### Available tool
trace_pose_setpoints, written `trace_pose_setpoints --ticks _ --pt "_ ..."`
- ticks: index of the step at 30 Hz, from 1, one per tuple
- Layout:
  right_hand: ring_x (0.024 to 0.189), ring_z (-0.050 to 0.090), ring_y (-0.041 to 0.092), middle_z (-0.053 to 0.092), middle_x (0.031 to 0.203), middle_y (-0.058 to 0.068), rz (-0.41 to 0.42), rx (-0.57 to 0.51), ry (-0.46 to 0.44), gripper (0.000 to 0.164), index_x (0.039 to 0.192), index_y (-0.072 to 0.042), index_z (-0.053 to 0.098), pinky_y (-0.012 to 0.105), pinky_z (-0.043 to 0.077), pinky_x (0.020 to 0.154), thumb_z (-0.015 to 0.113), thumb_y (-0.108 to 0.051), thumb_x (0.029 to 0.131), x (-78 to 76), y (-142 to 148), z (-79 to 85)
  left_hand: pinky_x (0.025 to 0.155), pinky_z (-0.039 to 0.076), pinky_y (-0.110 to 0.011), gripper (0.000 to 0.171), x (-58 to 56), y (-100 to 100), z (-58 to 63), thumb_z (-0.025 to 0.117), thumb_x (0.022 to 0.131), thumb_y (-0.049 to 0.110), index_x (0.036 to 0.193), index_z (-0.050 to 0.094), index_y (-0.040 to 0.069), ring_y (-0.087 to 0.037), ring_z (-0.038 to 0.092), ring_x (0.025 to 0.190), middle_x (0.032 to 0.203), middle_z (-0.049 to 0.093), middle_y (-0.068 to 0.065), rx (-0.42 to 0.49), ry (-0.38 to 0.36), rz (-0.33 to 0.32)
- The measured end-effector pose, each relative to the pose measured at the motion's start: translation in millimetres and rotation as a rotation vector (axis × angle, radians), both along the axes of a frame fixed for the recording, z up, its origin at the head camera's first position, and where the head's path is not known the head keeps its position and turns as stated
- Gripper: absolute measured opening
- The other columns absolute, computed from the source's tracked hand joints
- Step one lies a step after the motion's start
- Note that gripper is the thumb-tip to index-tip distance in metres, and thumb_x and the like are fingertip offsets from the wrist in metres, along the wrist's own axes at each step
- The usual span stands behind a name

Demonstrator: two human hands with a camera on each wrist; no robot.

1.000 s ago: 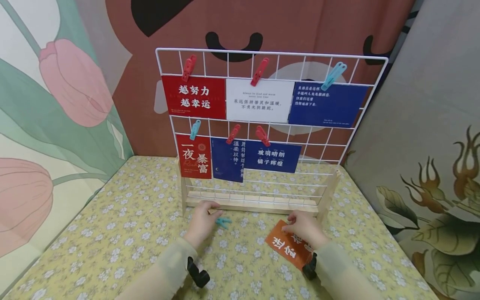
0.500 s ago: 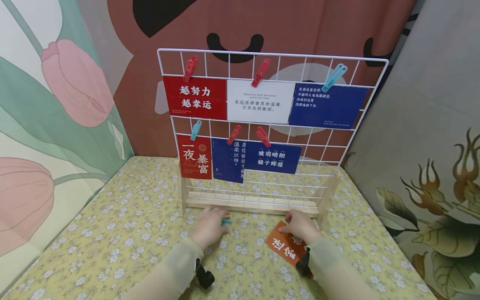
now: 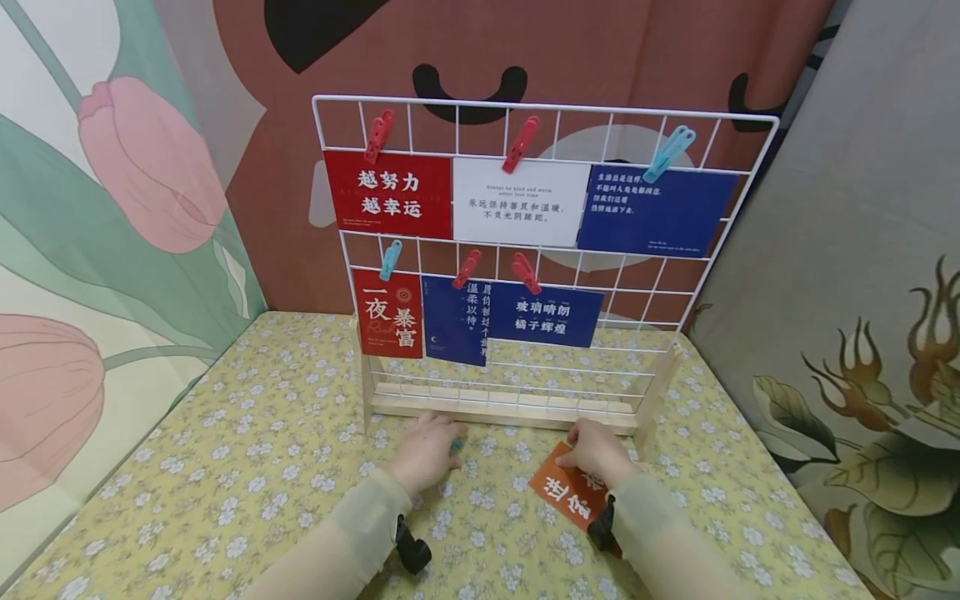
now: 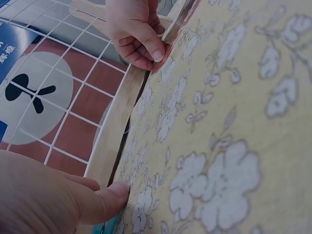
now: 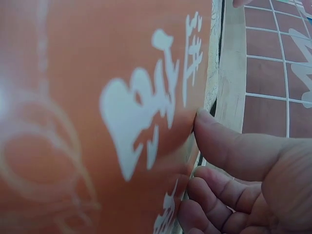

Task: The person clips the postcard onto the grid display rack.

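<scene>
My left hand (image 3: 426, 450) is low over the cloth by the rack's wooden base, its fingers and thumb around a teal clothespin (image 3: 456, 447). Most of that clothespin is hidden by the hand; a bit of the teal clothespin (image 4: 108, 226) shows below the thumb in the left wrist view. To the right, my right hand (image 3: 596, 452) pinches the edge of an orange card (image 3: 567, 492) with white characters, thumb on its face. Seen from the right wrist, the orange card (image 5: 73, 63) fills the left side. The card lies tilted, low at the table.
A white wire grid rack (image 3: 637, 350) on a wooden base (image 3: 502, 410) stands behind both hands. Red and teal clothespins hold several cards on it in two rows, including a white card (image 3: 517, 225). Yellow floral cloth (image 3: 225, 467) covers the table; printed curtains hang around it.
My left hand has moved right and closed over the teal clothespin, which lay in plain view before. The right hand has shifted slightly left, still holding the orange card.
</scene>
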State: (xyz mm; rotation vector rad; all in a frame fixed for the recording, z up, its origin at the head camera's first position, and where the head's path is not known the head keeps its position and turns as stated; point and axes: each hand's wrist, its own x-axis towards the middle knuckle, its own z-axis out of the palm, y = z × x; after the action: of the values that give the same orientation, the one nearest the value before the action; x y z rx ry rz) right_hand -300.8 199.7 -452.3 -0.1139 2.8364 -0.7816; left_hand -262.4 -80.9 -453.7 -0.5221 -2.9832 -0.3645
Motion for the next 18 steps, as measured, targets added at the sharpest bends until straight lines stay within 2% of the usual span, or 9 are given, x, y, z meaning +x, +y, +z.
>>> trace_pose_setpoints --ticks 4,12,18 --pt "0.077 0.056 0.021 0.062 0.096 0.009 0.000 -0.001 0.002 0.040 0.104 -0.001 0.061 0.040 0.048 0.069 0.083 -0.020 0.076 1.3 -0.9 0.3 0.101 0.037 -0.044 0.047 1.6 1.1 0.6 0.075 0.083 0.029 0.124 0.064 0.011 -0.026 0.049 0.115 0.122 0.060 -0.004 -0.006 -0.009 0.001" --pt "0.075 0.055 0.021 0.061 0.096 0.009 -0.007 -0.018 -0.015 0.039 0.106 -0.001 0.059 0.038 0.047 0.065 0.081 -0.017 0.078 5.4 -3.6 4.3 0.097 0.040 -0.041 0.033 1.6 0.6 0.6 0.076 0.082 0.028 0.108 0.069 0.009 -0.024 0.052 0.106 0.106 0.061 -0.002 0.027 -0.020 0.006" --pt "0.074 0.054 0.021 0.061 0.096 0.008 -0.009 -0.035 -0.020 0.039 0.108 -0.001 0.059 0.036 0.046 0.064 0.080 -0.015 0.079 5.9 -2.8 4.4 0.098 0.042 -0.044 0.040 0.4 1.6 0.4 0.075 0.084 0.026 0.119 0.065 0.009 -0.028 0.052 0.113 0.116 0.060 -0.007 0.097 -0.023 0.036"
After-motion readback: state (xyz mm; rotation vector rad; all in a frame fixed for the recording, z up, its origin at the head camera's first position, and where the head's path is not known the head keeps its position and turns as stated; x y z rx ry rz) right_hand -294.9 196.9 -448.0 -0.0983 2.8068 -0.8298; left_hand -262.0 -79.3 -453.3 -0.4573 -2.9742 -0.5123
